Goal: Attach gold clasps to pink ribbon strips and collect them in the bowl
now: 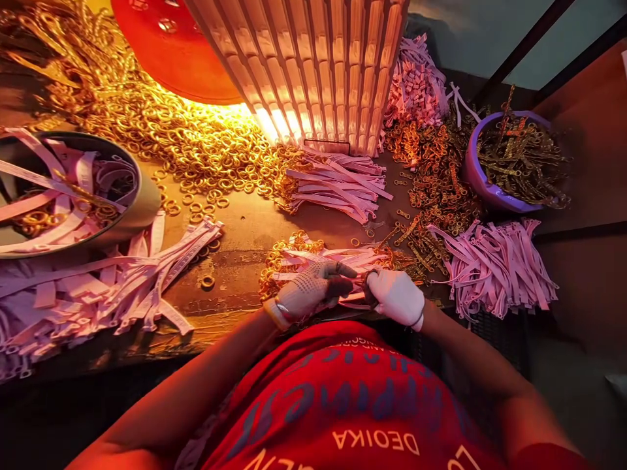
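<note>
My left hand [311,290], in a pale dotted glove with darker bare fingertips, is at the table's front edge, its fingers bent towards my right hand. My right hand [396,297], in a white glove, is closed in a pinch close beside it. Whatever is between the fingers of either hand is too small or hidden to make out. Just behind and under both hands lies a bundle of pink straps [337,256], with gold rings [275,264] at its left end. Small gold chain pieces [424,251] lie to the right of my right hand.
A heap of gold rings [210,143] spreads behind. A ribbed panel [313,72] stands beside a red lamp shade [181,59]. More ringed pink straps [337,186] lie below it. A bin [147,196] stands left, a purple bowl [473,160] right, and a strap pile [499,271] front right.
</note>
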Demonstrator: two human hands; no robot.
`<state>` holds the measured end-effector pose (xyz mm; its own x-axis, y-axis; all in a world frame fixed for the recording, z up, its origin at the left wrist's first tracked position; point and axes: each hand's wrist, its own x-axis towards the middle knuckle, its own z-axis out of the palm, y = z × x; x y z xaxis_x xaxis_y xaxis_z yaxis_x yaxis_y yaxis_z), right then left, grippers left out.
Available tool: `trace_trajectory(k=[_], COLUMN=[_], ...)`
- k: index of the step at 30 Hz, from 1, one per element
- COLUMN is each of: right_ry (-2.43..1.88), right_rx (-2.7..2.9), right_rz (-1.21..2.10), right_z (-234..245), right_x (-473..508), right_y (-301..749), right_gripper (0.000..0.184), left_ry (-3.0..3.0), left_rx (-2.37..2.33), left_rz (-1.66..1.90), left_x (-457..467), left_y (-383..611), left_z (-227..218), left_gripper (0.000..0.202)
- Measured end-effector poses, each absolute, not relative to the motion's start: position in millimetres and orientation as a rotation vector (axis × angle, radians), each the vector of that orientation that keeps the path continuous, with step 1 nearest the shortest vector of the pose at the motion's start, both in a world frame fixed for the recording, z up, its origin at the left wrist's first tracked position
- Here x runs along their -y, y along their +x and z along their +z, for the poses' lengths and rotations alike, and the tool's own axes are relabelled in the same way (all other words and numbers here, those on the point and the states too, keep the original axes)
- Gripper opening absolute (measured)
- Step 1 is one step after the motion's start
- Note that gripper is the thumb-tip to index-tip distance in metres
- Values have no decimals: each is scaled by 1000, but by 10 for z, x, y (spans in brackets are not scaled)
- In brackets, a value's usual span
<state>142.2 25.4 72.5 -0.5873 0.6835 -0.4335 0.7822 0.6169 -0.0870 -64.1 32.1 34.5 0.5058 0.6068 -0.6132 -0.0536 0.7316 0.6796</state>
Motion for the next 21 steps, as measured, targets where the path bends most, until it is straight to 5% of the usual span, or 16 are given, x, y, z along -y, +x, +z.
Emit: trace_trajectory(k=[7, 12, 18, 21], right_ry=[1524, 1863, 2355, 2345], right_rx=[-2433, -2395, -2280, -2185], right_rz=[-446, -568, -998, -1017], right_z=[660, 438, 77, 18], right_x=[-208, -99, -204, -185], right_y=[1300, 1273, 1505, 1585], right_gripper=[34, 14, 29, 36], left_ry=[516, 462, 1507, 2005], left_rx=[-907, -833, -1342, -1539], left_rz=[517, 519, 400, 162], left_x=[-308, -541, -1456, -1917], left_y=[-430, -392, -473, -430], left_z=[389, 198, -279, -510], left_gripper=[37, 38, 16, 26])
